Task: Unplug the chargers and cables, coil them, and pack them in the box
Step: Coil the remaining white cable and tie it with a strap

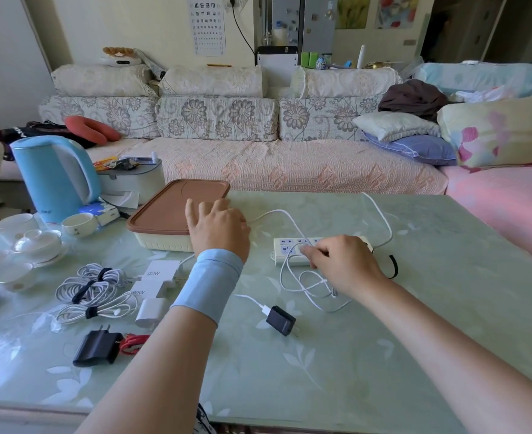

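A white power strip point(289, 247) lies mid-table. My right hand point(341, 261) rests on it, fingers curled round a white plug or cable end at the strip. A loose white cable point(305, 288) loops below it. My left hand point(216, 225) hovers open over the right edge of the cream box with a brown lid point(164, 214). A small black charger point(281, 320) with a white cable lies in front. At the left lie coiled white cables point(91, 285), white chargers marked 120W point(161, 272) and 90W, another white charger point(149, 311), and a black charger point(97, 347) with a red cable.
A blue kettle point(55, 177), white teacups point(37, 242) and a grey tissue box point(133, 180) crowd the table's far left. A sofa point(258, 158) runs behind the table. The strip's own white cord point(383, 220) trails toward the sofa. The green glass tabletop point(383, 355) is bare at the near right.
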`<state>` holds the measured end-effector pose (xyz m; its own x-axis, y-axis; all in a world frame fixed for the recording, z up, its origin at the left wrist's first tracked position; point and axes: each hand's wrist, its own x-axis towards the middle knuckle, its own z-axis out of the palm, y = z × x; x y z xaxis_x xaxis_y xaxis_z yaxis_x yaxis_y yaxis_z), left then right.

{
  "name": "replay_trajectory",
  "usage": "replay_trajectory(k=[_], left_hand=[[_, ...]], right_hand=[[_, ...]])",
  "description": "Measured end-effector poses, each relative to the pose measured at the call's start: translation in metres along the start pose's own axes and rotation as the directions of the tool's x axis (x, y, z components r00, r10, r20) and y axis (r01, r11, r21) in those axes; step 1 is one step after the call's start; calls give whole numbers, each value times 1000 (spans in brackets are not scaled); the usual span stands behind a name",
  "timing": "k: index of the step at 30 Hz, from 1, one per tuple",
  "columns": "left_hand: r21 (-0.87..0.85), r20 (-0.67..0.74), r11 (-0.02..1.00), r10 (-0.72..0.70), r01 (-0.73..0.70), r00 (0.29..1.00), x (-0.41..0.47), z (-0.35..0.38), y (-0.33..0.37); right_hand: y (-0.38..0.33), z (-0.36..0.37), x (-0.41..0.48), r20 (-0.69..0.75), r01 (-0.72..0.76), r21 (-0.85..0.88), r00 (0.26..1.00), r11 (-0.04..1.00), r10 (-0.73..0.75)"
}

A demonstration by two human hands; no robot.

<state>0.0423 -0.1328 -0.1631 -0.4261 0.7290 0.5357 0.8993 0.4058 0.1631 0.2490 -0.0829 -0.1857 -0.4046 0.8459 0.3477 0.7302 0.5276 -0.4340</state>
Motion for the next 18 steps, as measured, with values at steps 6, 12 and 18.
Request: replay_trajectory(k=[6,12,18], left_hand=[[-144,-49,912,380,-383,924,-8,-4,24],[-585,48,732,461,-349,886,-15,-13,39],[-560,-7,763,387,-324,922,-13,-8,42]], right_hand=[[-9,-2,0,-30,61,290,998,955,-54],[-12,-8,-8,26,25,449,999,893,-41],[-14,-10,-4,311,-122,460,950,879,-31]])
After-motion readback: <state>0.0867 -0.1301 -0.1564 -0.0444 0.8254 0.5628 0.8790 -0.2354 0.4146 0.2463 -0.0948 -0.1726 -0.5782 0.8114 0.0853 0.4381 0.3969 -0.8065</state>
